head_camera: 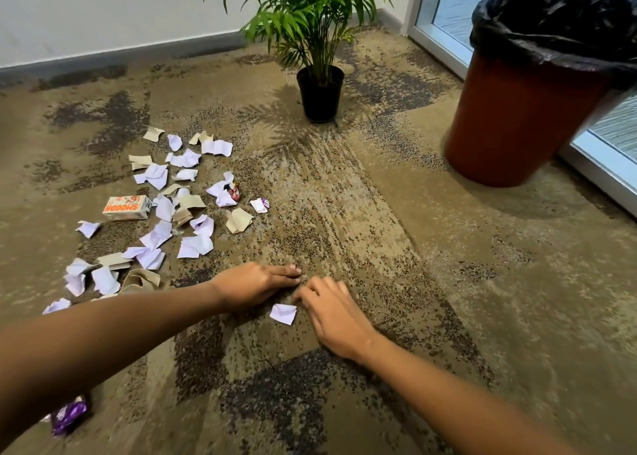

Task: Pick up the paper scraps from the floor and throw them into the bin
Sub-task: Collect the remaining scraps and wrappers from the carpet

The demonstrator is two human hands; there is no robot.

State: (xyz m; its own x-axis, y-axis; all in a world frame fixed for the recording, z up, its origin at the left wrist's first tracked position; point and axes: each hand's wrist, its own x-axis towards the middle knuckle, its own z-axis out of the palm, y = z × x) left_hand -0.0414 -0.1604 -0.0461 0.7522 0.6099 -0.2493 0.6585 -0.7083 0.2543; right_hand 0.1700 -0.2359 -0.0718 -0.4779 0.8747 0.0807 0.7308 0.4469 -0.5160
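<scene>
Carpet: flat scrap [283,313] points toward viewer.

Place: I seem to be in an office corner.
Signs: patterned carpet [344,213], potted palm [317,41], glass wall [448,3] upper right.

Floor: carpet [448,248], tan mottled with dark speckled patches, fills most of frame. Upper left: pale wall [103,10] with grey skirting board [120,55]. Top centre: potted palm [310,17] in black pot [320,92], casting frond shadows. Upper right: white-framed glass panel [451,3], daylight.
</scene>
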